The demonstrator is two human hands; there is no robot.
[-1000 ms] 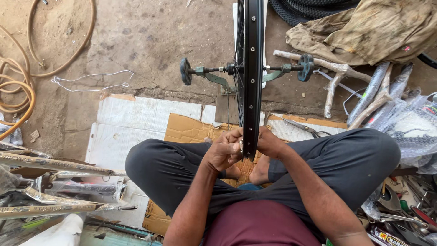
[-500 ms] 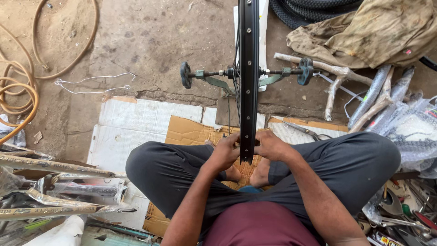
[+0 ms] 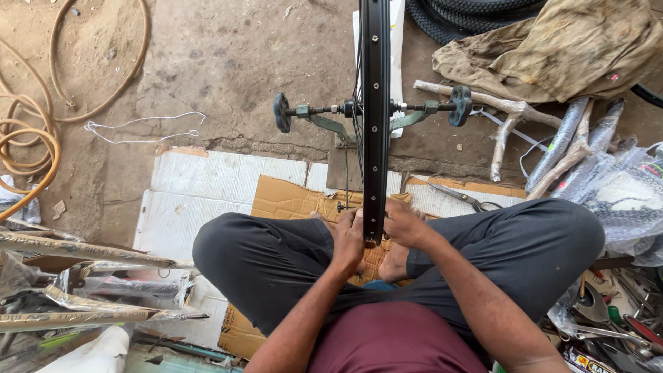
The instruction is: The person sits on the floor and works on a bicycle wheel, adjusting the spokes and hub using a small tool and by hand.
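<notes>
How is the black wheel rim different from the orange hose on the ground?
The black metal wheel rim stands upright on its edge in a truing stand, while the orange rubber hose lies flat in loose coils on the dirt. The rim is stiff, with small holes along it; the hose is bendy and smooth. The left hand and right hand grip the rim; nothing touches the hose. Both curve into rings.

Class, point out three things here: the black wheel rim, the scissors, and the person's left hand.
black wheel rim (image 3: 376, 124), head view, outer rim face.
scissors (image 3: 457, 197), head view, blades.
left hand (image 3: 350, 238), head view, back of hand.
</notes>
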